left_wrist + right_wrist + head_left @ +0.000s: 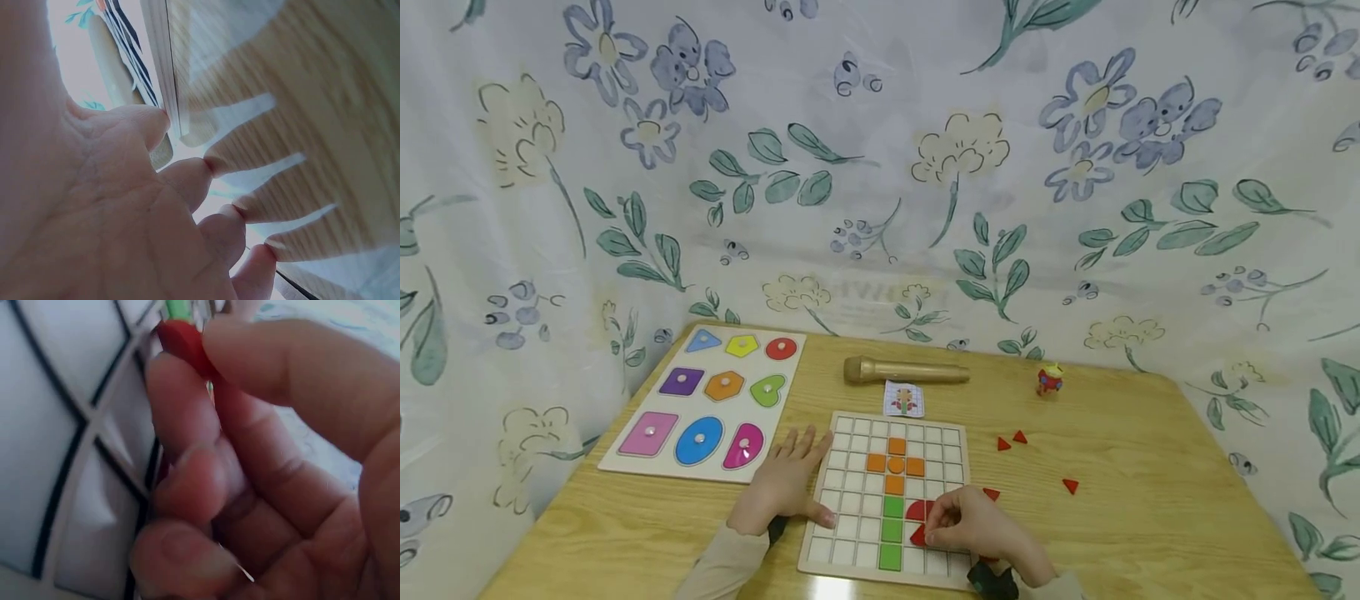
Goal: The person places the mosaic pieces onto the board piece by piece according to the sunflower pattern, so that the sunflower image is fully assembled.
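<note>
A white grid board (859,502) with a wooden frame lies in front of me. Orange square tiles (877,462) surround an orange round tile (896,465) on it, and a column of green tiles (891,529) runs below. My right hand (973,527) pinches a small red tile (185,342) between thumb and fingers, low over the grid just right of the green column. Another red tile with a rounded edge (917,509) lies just above it. Spread along the board's left edge, my left hand (784,485) has straight fingers on the table and its thumb over the frame.
Several loose red triangles (1071,486) lie to the board's right. Behind it are a small picture card (903,399) and a gold microphone (906,371). A knobbed shape puzzle (692,392) occupies the left; a small toy figure (1049,379) stands at back right. Floral cloth (880,208) hangs behind.
</note>
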Available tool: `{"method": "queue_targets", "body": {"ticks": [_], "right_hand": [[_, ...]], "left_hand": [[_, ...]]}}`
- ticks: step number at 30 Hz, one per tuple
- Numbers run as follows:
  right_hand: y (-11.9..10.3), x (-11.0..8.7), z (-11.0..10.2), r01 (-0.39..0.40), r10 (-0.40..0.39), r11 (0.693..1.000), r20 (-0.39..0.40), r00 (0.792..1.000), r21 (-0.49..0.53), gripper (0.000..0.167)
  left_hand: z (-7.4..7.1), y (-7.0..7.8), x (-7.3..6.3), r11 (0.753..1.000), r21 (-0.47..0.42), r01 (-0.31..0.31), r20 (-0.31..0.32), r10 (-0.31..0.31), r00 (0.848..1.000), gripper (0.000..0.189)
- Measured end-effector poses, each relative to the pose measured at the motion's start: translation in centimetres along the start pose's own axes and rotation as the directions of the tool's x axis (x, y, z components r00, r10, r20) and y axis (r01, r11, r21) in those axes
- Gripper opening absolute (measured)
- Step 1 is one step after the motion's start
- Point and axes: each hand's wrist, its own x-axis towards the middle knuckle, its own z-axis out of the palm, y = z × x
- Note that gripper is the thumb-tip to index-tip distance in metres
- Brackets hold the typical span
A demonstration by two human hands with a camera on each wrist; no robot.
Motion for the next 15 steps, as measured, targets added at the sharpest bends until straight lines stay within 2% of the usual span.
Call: {"method": "queue_targets", "body": {"ticks": [3,8,15], "right_hand": [[-0.3,0.1,0.4,0.001,0.000,1.000,0.025,1.000,-0.030,0.010],[-1.0,0.6,0.8,0.017,-0.016,0.996,0.011,1.000,-0.091,0.004],[-1.6,0.4,0.8,-0.003,0.002,0.992,-0.007,1.000,-0.126,0.010]], "left_hand": [[-0.1,-0.1,0.0,1.000,-0.005,0.003,0.002,-0.003,1.000,0.122],[-0.2,0.0,-0.1,1.000,-0.015,0.007,0.006,-0.007,1.000,0.121],[0.0,-0.1,0.1,1.000,-0.027,-0.007,0.012,0.008,1.000,0.122]]}}
